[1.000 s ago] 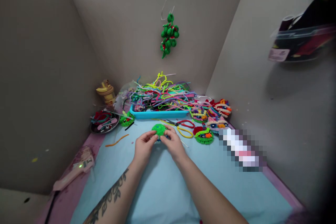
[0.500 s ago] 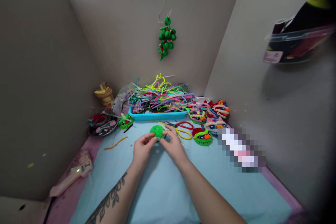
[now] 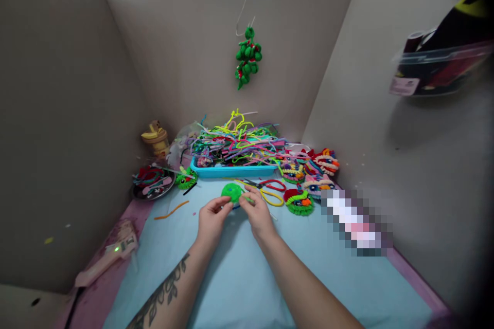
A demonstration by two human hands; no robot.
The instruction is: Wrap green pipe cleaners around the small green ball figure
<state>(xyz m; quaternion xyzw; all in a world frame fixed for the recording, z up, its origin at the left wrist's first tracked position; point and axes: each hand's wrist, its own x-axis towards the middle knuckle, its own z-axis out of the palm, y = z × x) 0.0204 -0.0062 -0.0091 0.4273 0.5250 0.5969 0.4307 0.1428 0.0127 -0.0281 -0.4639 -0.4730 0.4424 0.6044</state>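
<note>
A round, fuzzy green pipe-cleaner piece (image 3: 231,192) is held just above the blue cloth. My left hand (image 3: 212,216) pinches its left lower edge between thumb and fingers. At its right side, my right hand (image 3: 256,211) is closed, with thumb and fingertips on a thin green pipe-cleaner end (image 3: 247,197). A bit of dark blue shows under the green piece, too small to name. Behind my right hand lie scissors (image 3: 273,193) with one red and one yellow handle.
A blue tray (image 3: 235,170) heaped with pipe cleaners stands at the back. Finished colourful pieces (image 3: 299,202) lie to the right, and a metal dish (image 3: 153,195) to the left. A glue gun (image 3: 110,262) with a lit green light rests at the left edge. Grey panels enclose three sides.
My right fingers have drawn slightly away from the green piece, and the thin green end now shows between them. My left hand keeps its pinch. The view has shifted slightly.
</note>
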